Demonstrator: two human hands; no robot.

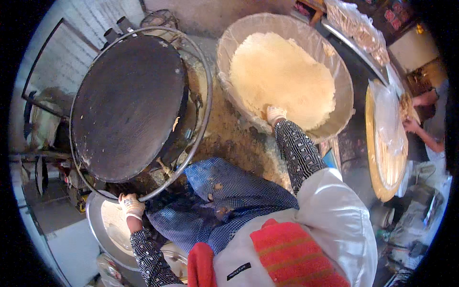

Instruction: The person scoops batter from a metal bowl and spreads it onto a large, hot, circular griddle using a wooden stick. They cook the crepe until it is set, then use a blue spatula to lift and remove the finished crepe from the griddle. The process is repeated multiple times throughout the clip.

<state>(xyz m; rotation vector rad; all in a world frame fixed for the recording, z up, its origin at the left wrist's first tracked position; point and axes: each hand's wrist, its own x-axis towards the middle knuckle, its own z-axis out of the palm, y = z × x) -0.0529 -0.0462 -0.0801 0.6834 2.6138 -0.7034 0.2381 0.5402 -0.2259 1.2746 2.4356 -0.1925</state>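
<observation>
At the right, a large basin (224,71) lined with clear plastic holds a pale, thick dough-like mass (282,71). My right hand (276,114), in a white glove, reaches into its near edge, with the fingertips hidden in the mass. On the left lies a wide, round black griddle (129,105) with a metal ring (203,134) around it. My gloved left hand (132,205) is at the near side of this ring, its fingers closed over the bar. Below it sits a metal bowl (92,217) with pale contents.
A round wooden board (372,143) with plastic over pale flat pieces stands at the right, near another person's hands (418,112). Bagged goods (358,28) lie on a surface at the back right. A checked blue apron (239,186) covers my lap.
</observation>
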